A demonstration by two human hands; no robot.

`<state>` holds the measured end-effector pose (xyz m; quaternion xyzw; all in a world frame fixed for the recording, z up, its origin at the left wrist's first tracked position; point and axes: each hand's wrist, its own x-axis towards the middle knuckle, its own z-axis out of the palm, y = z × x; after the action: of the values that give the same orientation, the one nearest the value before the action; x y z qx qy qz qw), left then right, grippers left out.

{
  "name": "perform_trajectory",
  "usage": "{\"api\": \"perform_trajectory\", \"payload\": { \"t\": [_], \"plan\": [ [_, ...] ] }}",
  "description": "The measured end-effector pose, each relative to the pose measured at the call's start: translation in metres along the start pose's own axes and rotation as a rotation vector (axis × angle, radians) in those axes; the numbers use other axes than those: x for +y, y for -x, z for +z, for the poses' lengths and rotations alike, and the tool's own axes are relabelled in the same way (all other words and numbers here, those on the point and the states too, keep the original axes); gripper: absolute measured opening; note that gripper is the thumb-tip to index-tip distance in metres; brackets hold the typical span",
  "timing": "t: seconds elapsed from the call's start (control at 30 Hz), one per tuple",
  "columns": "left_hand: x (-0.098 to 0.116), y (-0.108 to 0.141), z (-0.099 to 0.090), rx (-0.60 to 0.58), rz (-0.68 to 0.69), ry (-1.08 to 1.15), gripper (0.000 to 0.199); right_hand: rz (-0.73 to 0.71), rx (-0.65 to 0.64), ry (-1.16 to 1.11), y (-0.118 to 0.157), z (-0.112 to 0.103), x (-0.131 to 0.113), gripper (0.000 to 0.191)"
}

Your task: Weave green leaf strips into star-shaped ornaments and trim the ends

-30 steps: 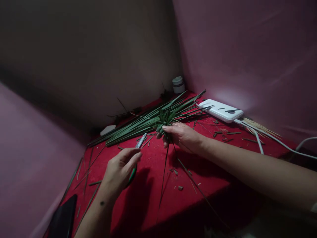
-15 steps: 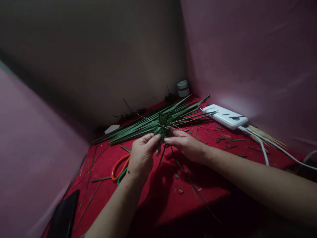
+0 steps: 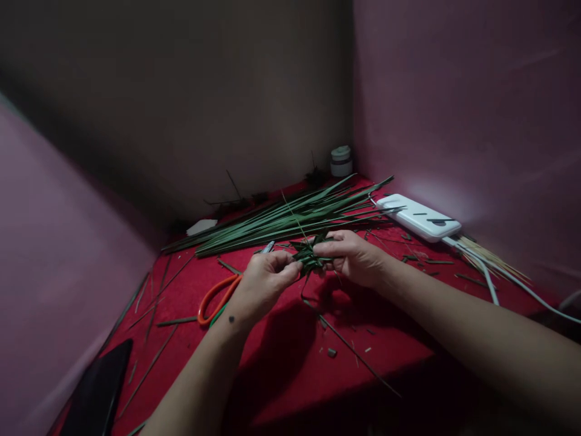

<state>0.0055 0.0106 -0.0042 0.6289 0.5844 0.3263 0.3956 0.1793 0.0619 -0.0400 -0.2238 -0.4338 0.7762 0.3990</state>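
A small dark green woven leaf piece [image 3: 310,257] hangs between my two hands above the red cloth. My left hand [image 3: 267,277] pinches its left edge between thumb and fingers. On its right side, my right hand [image 3: 351,257] grips it, thumb and forefinger pressed on the leaves. One thin strip rises from the piece, and a long dark strip trails below it toward the lower right. Behind my hands lies a bundle of long green leaf strips [image 3: 254,227]. Scissors with an orange and green handle [image 3: 210,298] lie beside my left wrist, partly hidden by it.
A white power bank [image 3: 420,217] with cables lies at the right, near pale thin sticks [image 3: 494,260]. A white jar [image 3: 341,161] stands in the back corner. A black phone [image 3: 97,390] is at the lower left. Leaf scraps dot the red cloth [image 3: 272,387].
The woven piece has tilted and dropped slightly, and its thin strip now points upward. My right hand has shifted over its right side. The view has moved a little.
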Motion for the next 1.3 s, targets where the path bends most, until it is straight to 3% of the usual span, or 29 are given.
{"api": "perform_trajectory", "payload": {
  "t": [0.13,0.27,0.6,0.83,1.1,1.3],
  "plan": [
    [-0.0007,0.0003,-0.0025,-0.048,-0.047,0.112,0.029,-0.011,0.086,0.014,0.0004,0.0055,0.0058,0.019],
    [-0.0009,-0.0009,-0.0049,0.035,-0.029,0.285,0.030,-0.081,0.133,-0.035,0.0010,0.0064,0.0080,0.021],
    [-0.0016,-0.0027,0.0034,0.134,0.064,0.061,0.015,-0.157,0.163,0.066,0.0051,0.0050,0.0114,0.017],
    [-0.0051,-0.0032,0.0020,0.166,0.102,0.034,0.010,-0.087,0.078,0.043,0.0061,0.0064,0.0076,0.012],
    [-0.0058,-0.0061,-0.0041,0.288,0.107,0.073,0.012,-0.056,0.178,-0.019,0.0062,0.0057,0.0090,0.010],
    [-0.0066,-0.0054,0.0007,0.242,0.125,0.055,0.017,-0.050,0.172,-0.017,0.0075,0.0050,0.0106,0.013]
  ]
}}
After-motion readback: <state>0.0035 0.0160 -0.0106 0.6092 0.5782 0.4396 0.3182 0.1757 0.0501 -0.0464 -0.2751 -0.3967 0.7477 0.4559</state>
